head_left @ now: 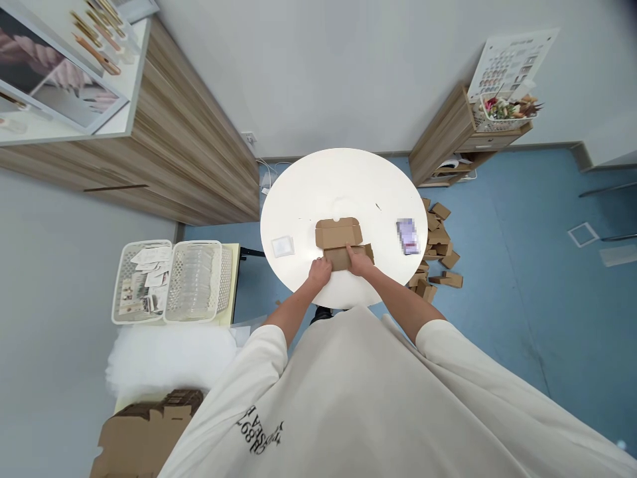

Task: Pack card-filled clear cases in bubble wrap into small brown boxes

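A small brown cardboard box [339,235], partly folded with its lid flap spread away from me, lies on the round white table [343,179]. My left hand [321,271] grips its near left corner, fingers curled at the edge. On the right side, my right hand [359,261] holds the box wall, with one finger reaching over the inner part and a side flap sticking out beyond the hand. The fingers' undersides are hidden.
On the table lie a clear flat packet [283,246] at left and a purple item [408,236], blurred, at right. Small folded boxes [438,236] are piled on the floor at right. White baskets [196,282] and flat cardboard [144,438] sit to the left.
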A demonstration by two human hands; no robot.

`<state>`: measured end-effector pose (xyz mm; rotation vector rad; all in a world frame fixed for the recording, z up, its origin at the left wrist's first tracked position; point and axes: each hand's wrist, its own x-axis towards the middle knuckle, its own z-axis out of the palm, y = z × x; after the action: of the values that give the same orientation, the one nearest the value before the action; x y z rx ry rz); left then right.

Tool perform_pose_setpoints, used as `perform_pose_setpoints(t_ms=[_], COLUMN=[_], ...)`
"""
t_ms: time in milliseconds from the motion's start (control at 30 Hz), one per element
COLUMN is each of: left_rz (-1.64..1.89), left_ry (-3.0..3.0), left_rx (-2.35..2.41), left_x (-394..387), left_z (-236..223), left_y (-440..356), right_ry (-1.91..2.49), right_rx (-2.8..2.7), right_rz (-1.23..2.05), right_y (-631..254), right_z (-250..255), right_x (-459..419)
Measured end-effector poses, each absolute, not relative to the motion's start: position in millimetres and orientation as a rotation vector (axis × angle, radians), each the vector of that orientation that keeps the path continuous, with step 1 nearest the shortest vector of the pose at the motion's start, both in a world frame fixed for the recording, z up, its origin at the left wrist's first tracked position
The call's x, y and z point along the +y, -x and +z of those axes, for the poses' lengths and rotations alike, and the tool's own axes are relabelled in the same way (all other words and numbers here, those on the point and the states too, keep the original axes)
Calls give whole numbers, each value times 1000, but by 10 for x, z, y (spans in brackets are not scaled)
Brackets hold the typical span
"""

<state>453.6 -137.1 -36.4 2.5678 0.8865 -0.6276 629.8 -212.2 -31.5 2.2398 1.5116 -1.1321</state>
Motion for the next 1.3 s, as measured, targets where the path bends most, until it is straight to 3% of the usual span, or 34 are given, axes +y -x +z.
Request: perform_pose_setpoints(t_ms=[433, 600, 733, 1033, 1300], left_rz=[-680, -722, -734, -764, -757], left_ry=[-2541, -2572, -2563, -2578, -2578], left_rx=[989, 954, 955, 937, 935], left_x=[-1232, -1210, -1196, -1207, -1205], left_z=[-441, -445, -456, -420, -413], left_y=[-4695, -4713, -4734, -4734, -4733], right_ry=[-2289, -2486, -2704, -2704, -2662], right_rx=[1571, 1721, 1475, 1284, 1441], right_rz=[-1113, -844, -648, -1068, -1026], right_y=[-6288, -6358, -6509, -6620, -6431], right_z=[-286, -202, -220, -401, -239], right_x=[-2237, -2625, -2859, -2590, -2511])
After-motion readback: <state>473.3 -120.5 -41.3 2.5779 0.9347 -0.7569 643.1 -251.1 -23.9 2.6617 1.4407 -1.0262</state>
